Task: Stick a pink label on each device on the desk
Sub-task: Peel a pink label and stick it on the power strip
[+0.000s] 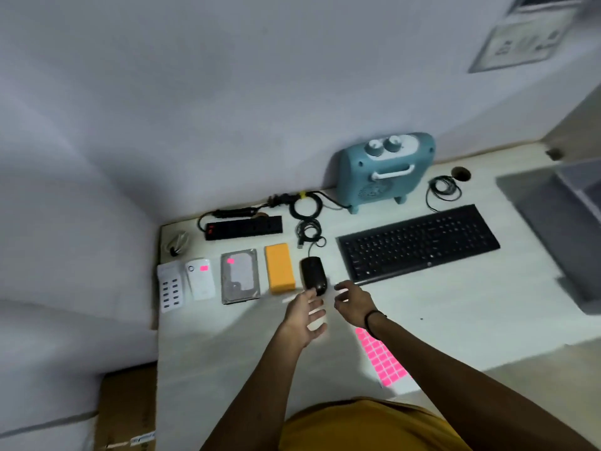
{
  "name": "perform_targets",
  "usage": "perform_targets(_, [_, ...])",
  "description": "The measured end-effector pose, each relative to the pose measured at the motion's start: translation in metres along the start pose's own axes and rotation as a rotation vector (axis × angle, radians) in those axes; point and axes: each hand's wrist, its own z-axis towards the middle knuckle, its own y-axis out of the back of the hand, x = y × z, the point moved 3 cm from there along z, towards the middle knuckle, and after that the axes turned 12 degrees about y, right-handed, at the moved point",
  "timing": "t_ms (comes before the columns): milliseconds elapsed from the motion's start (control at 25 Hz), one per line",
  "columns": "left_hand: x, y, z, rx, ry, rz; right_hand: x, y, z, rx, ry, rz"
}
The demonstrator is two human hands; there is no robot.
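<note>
A sheet of pink labels [382,359] lies on the white desk [455,304], partly under my right forearm. In a row at the left stand a white multi-port charger [170,286], a white power bank [200,278] bearing a pink label, a hard drive [240,275] bearing a pink label, an orange block [279,267] and a black mouse [313,275]. My left hand [304,315] reaches to the mouse's near end with loose fingers. My right hand [353,302] hovers just right of the mouse, fingers curled; whether it pinches a label is unclear. A black keyboard [418,242] and a teal heater [385,170] stand further back.
A black power strip [244,227] and coiled cables [307,208] lie along the wall. Another cable coil [444,188] sits by a desk hole. A grey tray [559,222] occupies the right edge. A cardboard box [125,408] stands on the floor at left.
</note>
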Motion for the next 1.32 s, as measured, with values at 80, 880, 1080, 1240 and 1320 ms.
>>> perform_targets(80, [0.022, -0.029, 0.006, 0.028, 0.058, 0.142, -0.039, 0.027, -0.018, -0.053, -0.073, -0.005])
perform_targets(880, [0.093, -0.066, 0.031, -0.159, -0.013, 0.390, -0.114, 0.029, -0.028, 0.219, -0.222, 0.196])
perform_targets(1080, [0.079, -0.055, 0.019, -0.160, -0.070, 0.274, -0.081, 0.046, -0.035, 0.304, -0.152, 0.443])
perform_targets(1240, [0.070, -0.052, 0.010, -0.079, -0.161, 0.124, -0.069, 0.056, -0.038, 0.191, -0.017, 0.396])
perform_targets(1320, [0.066, -0.052, 0.001, -0.066, -0.169, 0.052, -0.058, 0.059, -0.038, 0.074, 0.098, 0.311])
